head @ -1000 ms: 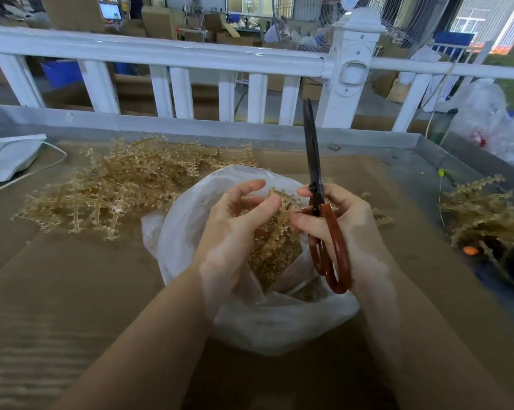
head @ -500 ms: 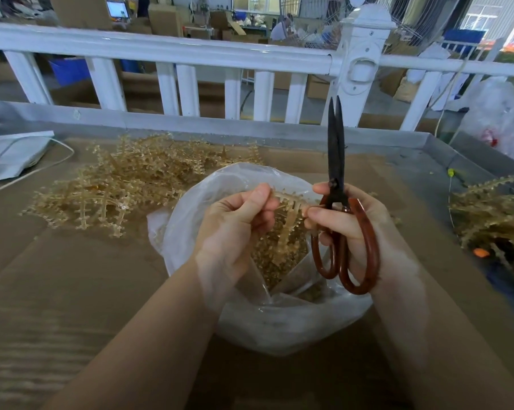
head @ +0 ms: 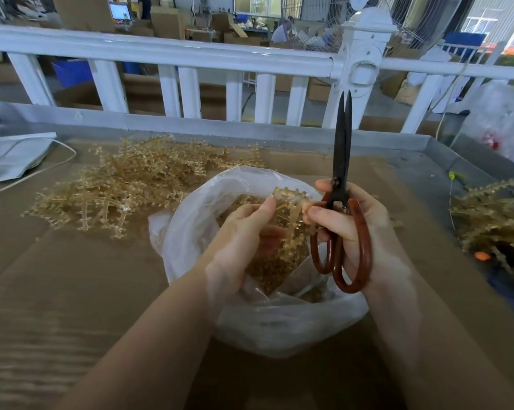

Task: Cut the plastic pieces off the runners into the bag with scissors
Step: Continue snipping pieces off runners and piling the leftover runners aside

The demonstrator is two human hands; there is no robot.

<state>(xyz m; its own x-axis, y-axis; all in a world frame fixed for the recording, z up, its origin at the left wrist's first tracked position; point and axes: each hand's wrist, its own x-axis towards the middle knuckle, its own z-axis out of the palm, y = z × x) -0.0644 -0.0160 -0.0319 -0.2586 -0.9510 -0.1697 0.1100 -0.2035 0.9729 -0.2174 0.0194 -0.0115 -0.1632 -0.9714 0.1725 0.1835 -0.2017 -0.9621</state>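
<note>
Both hands work over the mouth of a clear plastic bag (head: 279, 327) that sits on the cardboard-covered bench (head: 72, 306). The left hand (head: 241, 241) curls its fingers and thumb around a translucent amber runner (head: 288, 214), holding it just above the bag opening. The right hand (head: 350, 232) grips the scissors (head: 341, 202) by their reddish-brown loop handles, with the dark blades pointing straight up and nearly closed; its forefinger tip also touches the right end of the runner, pinching it against the thumb side. Inside the bag lies a mass of small amber pieces (head: 267, 267). Behind and left of the bag, a loose pile of uncut runners (head: 125, 184) spreads over the cardboard. A second heap of runners (head: 492, 214) sits at the bench's right edge. A white railing (head: 167, 54) runs along the far side of the bench, with cardboard boxes visible beyond it.
</note>
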